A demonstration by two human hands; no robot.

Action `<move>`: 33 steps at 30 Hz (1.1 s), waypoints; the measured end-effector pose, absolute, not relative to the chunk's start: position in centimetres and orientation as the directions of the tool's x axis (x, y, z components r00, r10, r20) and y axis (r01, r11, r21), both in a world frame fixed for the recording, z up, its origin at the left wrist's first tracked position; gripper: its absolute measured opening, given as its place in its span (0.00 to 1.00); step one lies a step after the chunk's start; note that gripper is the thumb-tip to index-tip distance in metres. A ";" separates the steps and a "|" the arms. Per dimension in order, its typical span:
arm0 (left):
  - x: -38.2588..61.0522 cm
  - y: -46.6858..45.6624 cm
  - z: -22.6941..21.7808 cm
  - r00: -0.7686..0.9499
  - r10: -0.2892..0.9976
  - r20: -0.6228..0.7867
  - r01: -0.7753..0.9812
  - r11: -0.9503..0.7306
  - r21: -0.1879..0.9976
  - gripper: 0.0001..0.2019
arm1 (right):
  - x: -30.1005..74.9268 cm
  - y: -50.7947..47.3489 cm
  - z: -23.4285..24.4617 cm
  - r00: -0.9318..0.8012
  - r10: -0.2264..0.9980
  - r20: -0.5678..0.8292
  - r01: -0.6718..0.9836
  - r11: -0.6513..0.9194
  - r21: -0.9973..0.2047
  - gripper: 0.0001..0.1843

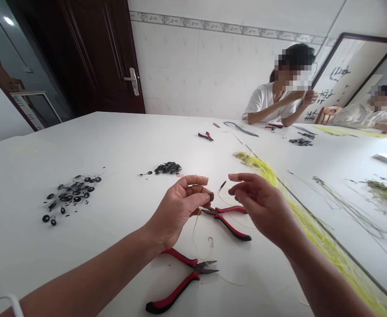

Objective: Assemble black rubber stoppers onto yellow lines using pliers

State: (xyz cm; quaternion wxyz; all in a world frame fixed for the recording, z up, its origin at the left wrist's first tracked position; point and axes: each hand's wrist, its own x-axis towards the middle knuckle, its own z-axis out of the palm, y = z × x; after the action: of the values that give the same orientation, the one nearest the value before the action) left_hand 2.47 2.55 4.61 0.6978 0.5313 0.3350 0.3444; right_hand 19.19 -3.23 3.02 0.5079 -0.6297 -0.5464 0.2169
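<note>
The left hand (176, 207) is curled, its fingers pinching a small dark-brown piece (209, 196), with a pale thread (195, 229) hanging below. The right hand (262, 204) is open and empty, just beside it. Two pairs of red-handled pliers (228, 222) and one small hook (210, 241) lie beneath them. Two heaps of black rings (69, 196) and a yellow-green thread bundle (319, 233) share the white table (31, 185). A person in a white T-shirt (262, 101) sits beyond, near a dark wooden door (104, 57).
</note>
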 end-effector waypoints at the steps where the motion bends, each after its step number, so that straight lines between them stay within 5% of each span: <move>1: 2.4 2.6 4.7 0.544 0.832 -0.110 -0.123 0.208 0.970 0.10 | 19.4 -3.0 3.0 0.337 0.882 0.328 0.433 0.164 -0.886 0.14; 7: 2.3 2.2 4.5 0.576 0.802 -0.161 -0.099 0.264 0.959 0.10 | 19.4 -3.1 3.4 0.159 0.923 0.350 0.135 0.331 -0.934 0.24; 11: 2.4 2.0 4.3 0.592 0.785 -0.183 -0.081 0.284 0.955 0.10 | 18.7 -3.1 3.2 0.086 0.952 0.293 0.054 0.289 -0.956 0.20; 24: 2.6 2.5 4.1 0.624 0.764 -0.164 -0.051 0.250 0.967 0.09 | 18.9 -3.2 3.7 0.304 0.898 0.318 0.130 0.291 -0.948 0.19; 33: 2.7 2.5 3.9 0.572 0.815 0.091 -0.129 -0.021 0.991 0.14 | 18.2 -3.2 3.5 0.275 0.912 0.306 0.168 0.267 -0.949 0.22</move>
State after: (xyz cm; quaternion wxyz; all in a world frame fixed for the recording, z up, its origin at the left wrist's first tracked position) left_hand 2.73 2.55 3.86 0.6410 0.6123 0.2805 0.3682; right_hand 18.18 -3.22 3.48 0.6046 -0.5213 -0.5178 0.3074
